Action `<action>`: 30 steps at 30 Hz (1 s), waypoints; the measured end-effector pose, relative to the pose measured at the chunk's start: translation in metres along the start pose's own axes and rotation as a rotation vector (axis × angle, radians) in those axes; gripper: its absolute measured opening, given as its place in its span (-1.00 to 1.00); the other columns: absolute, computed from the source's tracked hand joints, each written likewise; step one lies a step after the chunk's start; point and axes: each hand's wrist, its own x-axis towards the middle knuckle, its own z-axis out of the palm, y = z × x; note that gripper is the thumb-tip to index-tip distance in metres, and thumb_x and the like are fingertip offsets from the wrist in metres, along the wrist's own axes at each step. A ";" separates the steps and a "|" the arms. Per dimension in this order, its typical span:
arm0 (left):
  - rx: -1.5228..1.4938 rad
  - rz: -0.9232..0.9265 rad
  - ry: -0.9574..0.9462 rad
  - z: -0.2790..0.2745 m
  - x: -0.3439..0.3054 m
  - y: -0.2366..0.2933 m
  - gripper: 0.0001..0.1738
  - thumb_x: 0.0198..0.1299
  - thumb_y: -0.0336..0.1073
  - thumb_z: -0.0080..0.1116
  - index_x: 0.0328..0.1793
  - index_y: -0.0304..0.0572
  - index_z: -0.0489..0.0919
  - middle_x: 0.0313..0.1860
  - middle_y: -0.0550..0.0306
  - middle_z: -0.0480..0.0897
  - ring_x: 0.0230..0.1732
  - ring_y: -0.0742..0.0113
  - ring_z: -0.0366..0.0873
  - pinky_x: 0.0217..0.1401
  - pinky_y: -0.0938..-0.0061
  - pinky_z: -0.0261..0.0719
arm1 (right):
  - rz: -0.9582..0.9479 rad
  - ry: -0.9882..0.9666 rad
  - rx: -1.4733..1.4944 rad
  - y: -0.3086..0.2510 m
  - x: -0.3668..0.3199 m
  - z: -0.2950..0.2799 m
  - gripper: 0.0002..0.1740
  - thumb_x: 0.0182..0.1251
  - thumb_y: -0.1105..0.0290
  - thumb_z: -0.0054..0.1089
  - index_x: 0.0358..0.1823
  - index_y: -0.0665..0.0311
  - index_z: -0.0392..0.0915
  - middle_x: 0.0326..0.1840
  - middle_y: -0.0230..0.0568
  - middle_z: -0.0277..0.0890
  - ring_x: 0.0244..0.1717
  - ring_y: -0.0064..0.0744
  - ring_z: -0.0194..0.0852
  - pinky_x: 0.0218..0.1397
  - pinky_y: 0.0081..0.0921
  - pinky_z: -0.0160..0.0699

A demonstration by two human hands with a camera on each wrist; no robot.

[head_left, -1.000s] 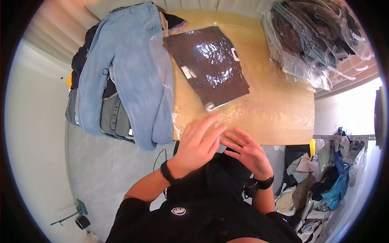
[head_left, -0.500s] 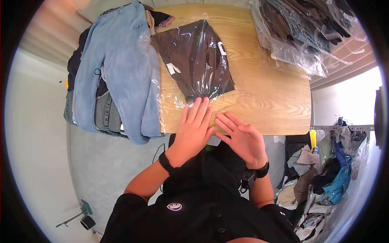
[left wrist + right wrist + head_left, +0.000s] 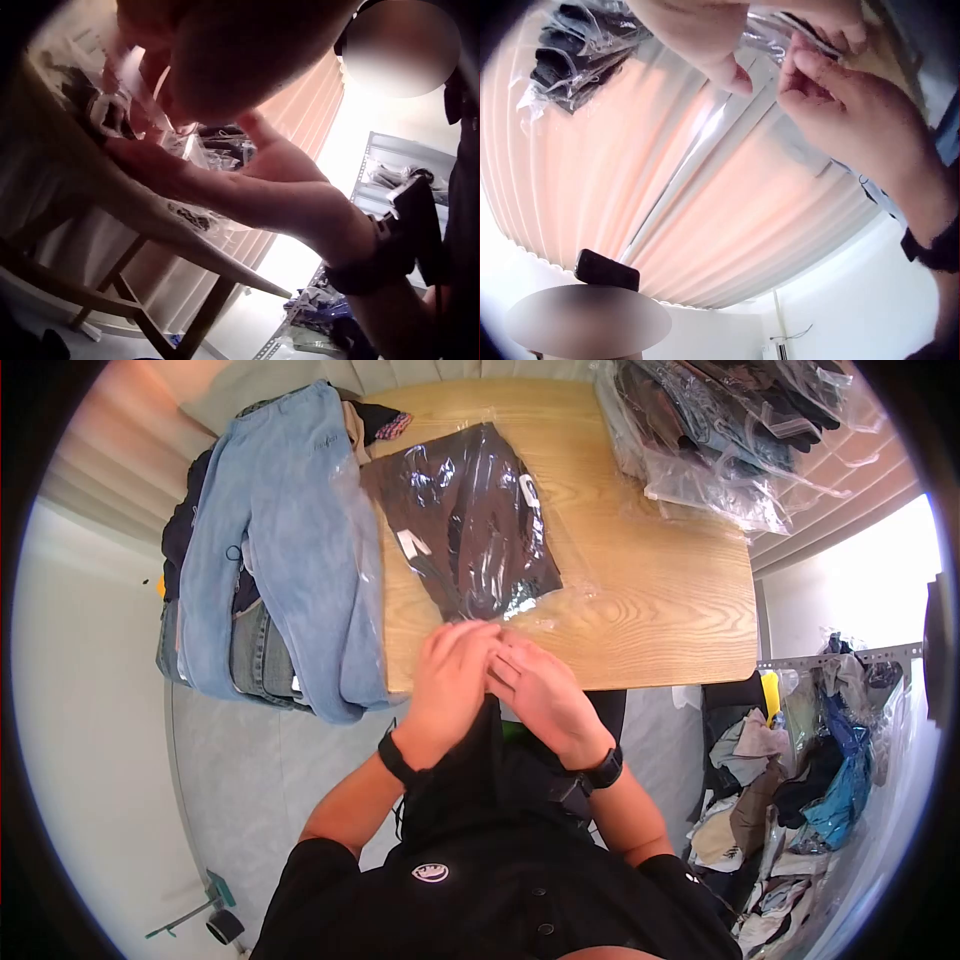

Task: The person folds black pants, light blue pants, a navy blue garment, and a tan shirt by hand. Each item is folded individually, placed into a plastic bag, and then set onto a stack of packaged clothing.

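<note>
left hand [image 3: 447, 672] and right hand [image 3: 537, 692] knuckle to knuckle over bag flap [image 3: 556, 612], fingertips hidden, grip indiscernible

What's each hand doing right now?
Left hand: pinching the plastic bag at its near edge.
Right hand: on the same edge; grip cannot be told.

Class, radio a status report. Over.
Left hand, right hand pinching near edge of clear plastic bag with dark folded garment. Bag on wooden table. Blue jeans alongside, not blocking.
</note>
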 end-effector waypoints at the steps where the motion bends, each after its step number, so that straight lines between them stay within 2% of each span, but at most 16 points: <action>1: -0.038 -0.021 -0.014 -0.003 0.000 0.009 -0.78 0.03 -0.53 0.13 -0.15 -0.24 0.51 -0.06 0.03 0.59 0.04 0.06 0.50 0.14 0.20 0.39 | -0.021 0.046 -0.017 0.002 0.005 0.000 -0.66 0.36 0.25 0.06 0.06 0.30 0.38 0.05 -0.23 0.44 0.10 -0.48 0.38 0.23 -0.36 0.27; 2: -0.077 -0.040 -0.028 -0.006 -0.002 0.017 -0.79 0.06 -0.53 0.11 -0.14 -0.25 0.50 -0.08 0.00 0.59 0.01 0.04 0.51 0.14 0.18 0.40 | -0.044 0.092 -0.035 0.003 0.009 0.002 -0.73 0.37 0.23 0.08 -0.06 0.25 0.45 -0.10 -0.31 0.52 -0.03 -0.53 0.45 0.13 -0.38 0.37; 6: -0.208 0.082 -0.121 -0.017 -0.005 0.042 -0.84 0.08 -0.52 0.13 -0.18 -0.25 0.52 -0.08 -0.03 0.59 -0.03 0.01 0.52 0.14 0.16 0.41 | -0.034 0.355 0.053 -0.001 0.018 0.011 -0.73 0.38 0.20 0.09 -0.09 0.26 0.49 -0.16 -0.33 0.55 -0.16 -0.50 0.51 -0.10 -0.48 0.50; 7: -0.240 0.100 -0.153 -0.023 -0.001 0.042 -0.87 0.09 -0.51 0.14 -0.21 -0.24 0.54 -0.07 -0.03 0.59 -0.03 0.02 0.53 0.13 0.17 0.43 | -0.088 0.409 0.026 0.001 0.021 0.004 -0.70 0.35 0.29 0.12 0.02 0.29 0.47 -0.08 -0.29 0.55 -0.14 -0.45 0.53 -0.08 -0.47 0.52; 11: -0.493 0.156 -0.319 -0.064 0.027 0.040 -0.91 0.09 -0.48 0.18 -0.25 -0.21 0.58 0.03 -0.02 0.57 0.04 0.13 0.53 0.00 0.37 0.54 | -0.231 0.395 0.022 -0.024 -0.005 -0.007 -0.71 0.33 0.37 0.06 0.03 0.32 0.47 -0.06 -0.27 0.56 -0.08 -0.42 0.55 0.00 -0.43 0.54; 13: -0.693 -0.010 -0.232 -0.094 0.030 0.010 -0.92 0.14 -0.50 0.16 -0.22 -0.24 0.58 -0.06 0.02 0.62 -0.02 0.24 0.57 0.01 0.45 0.51 | -0.338 0.370 0.103 -0.054 -0.038 0.022 -0.69 0.25 0.49 0.07 0.03 0.29 0.41 -0.07 -0.20 0.53 -0.05 -0.38 0.51 0.08 -0.47 0.47; 14: -0.852 -0.156 -0.179 -0.094 0.034 -0.007 -0.93 0.17 -0.48 0.14 -0.21 -0.26 0.57 -0.11 0.05 0.63 -0.07 0.32 0.57 0.00 0.48 0.50 | -0.606 0.190 -0.128 -0.054 -0.055 0.023 -0.46 0.13 0.67 0.13 0.17 0.29 0.24 0.01 -0.14 0.47 -0.03 -0.34 0.50 0.11 -0.45 0.46; 15: -1.005 -0.308 -0.131 -0.088 0.038 -0.023 -0.93 0.21 -0.47 0.12 -0.20 -0.28 0.56 -0.17 0.09 0.63 -0.12 0.39 0.57 -0.02 0.52 0.49 | -0.610 0.116 -0.160 -0.055 -0.068 -0.009 -0.26 0.02 0.81 0.14 0.25 0.25 0.10 0.06 -0.11 0.41 0.01 -0.33 0.48 0.12 -0.43 0.45; 17: -1.020 -0.356 -0.193 -0.079 0.062 -0.048 -0.92 0.23 -0.45 0.10 -0.19 -0.29 0.55 -0.19 0.11 0.62 -0.15 0.44 0.55 -0.03 0.53 0.49 | -0.681 0.336 -0.561 -0.079 -0.103 0.053 -0.52 0.30 0.24 -0.07 0.16 0.39 0.38 0.03 -0.08 0.54 0.02 -0.26 0.55 0.12 -0.32 0.52; 18: -1.032 -0.429 -0.252 -0.072 0.078 -0.060 -0.90 0.25 -0.43 0.08 -0.18 -0.31 0.55 -0.21 0.12 0.62 -0.18 0.48 0.54 -0.04 0.55 0.49 | -0.441 0.211 -0.030 -0.099 -0.118 0.059 -0.48 0.25 0.21 -0.04 0.14 0.41 0.39 0.02 -0.02 0.54 0.02 -0.18 0.55 0.16 -0.25 0.50; 19: -1.008 -0.390 -0.346 -0.061 0.095 -0.076 -0.89 0.27 -0.40 0.07 -0.17 -0.30 0.54 -0.19 0.14 0.61 -0.18 0.48 0.54 -0.04 0.56 0.49 | -0.397 0.042 0.207 -0.108 -0.130 0.045 -0.47 0.19 0.22 -0.01 0.11 0.44 0.41 0.01 0.00 0.54 -0.01 -0.15 0.56 0.16 -0.20 0.50; 21: -0.995 -0.343 -0.433 -0.029 0.123 -0.109 -0.87 0.29 -0.38 0.05 -0.15 -0.29 0.53 -0.18 0.16 0.60 -0.18 0.47 0.54 -0.04 0.57 0.50 | -0.539 0.079 0.021 -0.123 -0.133 0.084 -0.52 0.18 0.23 -0.01 0.04 0.44 0.45 -0.09 -0.02 0.56 -0.12 -0.24 0.58 0.01 -0.32 0.60; 25: -1.418 -0.633 -0.549 0.023 0.147 -0.148 -0.83 0.33 -0.33 0.01 -0.05 -0.22 0.50 -0.11 0.11 0.60 -0.11 0.36 0.57 0.00 0.47 0.55 | -0.475 -0.375 -0.208 -0.190 -0.134 0.133 -0.56 0.15 0.22 0.05 -0.03 0.41 0.48 -0.17 -0.08 0.54 -0.14 -0.30 0.55 -0.05 -0.35 0.63; 28: -1.722 -0.715 -0.552 0.027 0.150 -0.162 -0.80 0.34 -0.31 0.00 0.03 -0.19 0.47 -0.06 0.05 0.60 -0.06 0.28 0.57 0.02 0.37 0.57 | -0.402 -0.717 -0.369 -0.333 -0.116 0.217 -0.58 0.13 0.21 0.09 -0.09 0.40 0.50 -0.23 -0.12 0.52 -0.15 -0.34 0.54 -0.09 -0.37 0.65; 29: -1.825 -0.726 -0.548 0.028 0.149 -0.166 -0.78 0.35 -0.30 -0.01 0.05 -0.19 0.46 -0.03 0.01 0.59 -0.04 0.25 0.57 0.04 0.33 0.57 | -1.029 -0.779 -0.976 -0.357 -0.110 0.231 -0.58 0.27 0.29 0.02 0.13 0.30 0.39 0.06 -0.08 0.48 0.09 -0.13 0.46 0.15 -0.13 0.50; 30: -1.828 -0.724 -0.558 0.026 0.148 -0.168 -0.78 0.35 -0.30 -0.01 0.05 -0.19 0.46 -0.03 0.01 0.59 -0.04 0.25 0.57 0.04 0.33 0.57 | -1.043 -0.710 -0.809 -0.388 -0.109 0.242 -0.44 0.19 0.12 0.10 0.13 0.34 0.36 0.06 0.03 0.46 0.16 0.11 0.37 0.37 0.17 0.22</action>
